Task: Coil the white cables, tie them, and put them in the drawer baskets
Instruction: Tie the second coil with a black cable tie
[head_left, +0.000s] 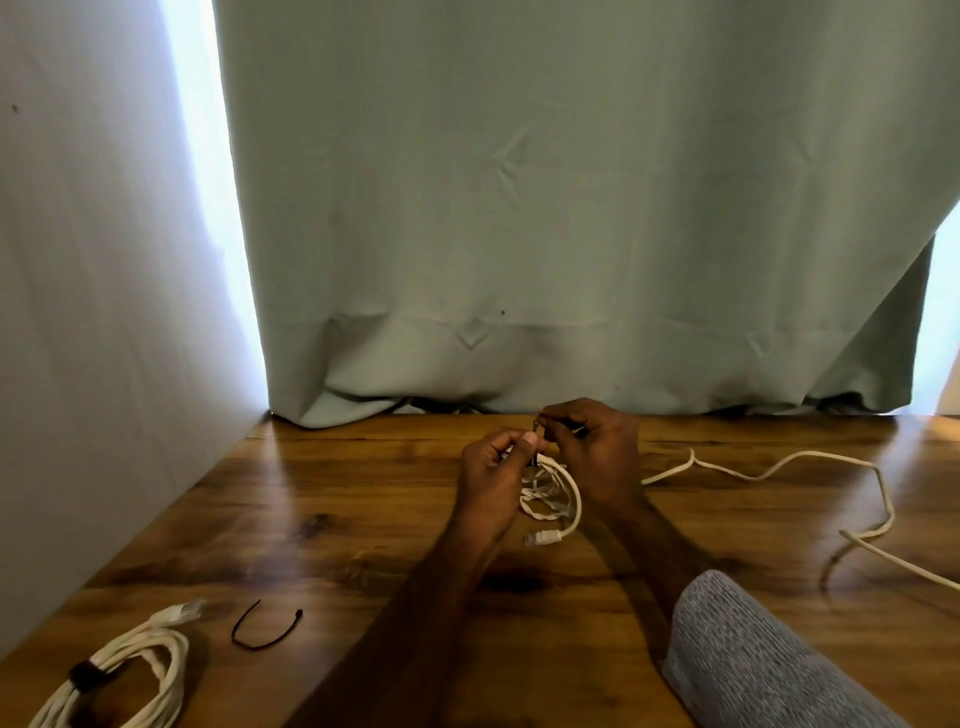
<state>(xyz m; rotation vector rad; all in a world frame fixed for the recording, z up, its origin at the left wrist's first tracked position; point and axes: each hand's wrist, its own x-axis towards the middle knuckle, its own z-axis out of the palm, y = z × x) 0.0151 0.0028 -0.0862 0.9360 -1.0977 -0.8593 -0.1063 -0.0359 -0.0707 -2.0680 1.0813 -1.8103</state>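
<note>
Small coil of white round cable (553, 491) hangs and rests between the two hands above the brown wooden tabletop (332, 519), near the table's far edge at centre. Coil's long axis runs roughly near–far; its clear-tipped white plug end (542, 539) lies on the wood at the near side, pointing left. A loose white cable run (779, 467) trails from behind the right hand across the table to the right edge; whether it joins the coil cannot be told.

Left hand (493, 478): fingers curled shut, thumb and forefinger pinching the top of the coil together with a thin dark tie (535, 427).
Right hand (597, 452): fingers closed in a pinch on the upper end of that same tie, just above the left thumb. Grey knit sleeve (753, 660) on the right arm.

Near-left corner: a second coiled white cable bundle (130, 675), already bound with a dark strap (85, 675), long axis diagonal, plug pointing far-right. Just beside it lies a spare black curved tie (265, 631), apart from the bundle.
</note>
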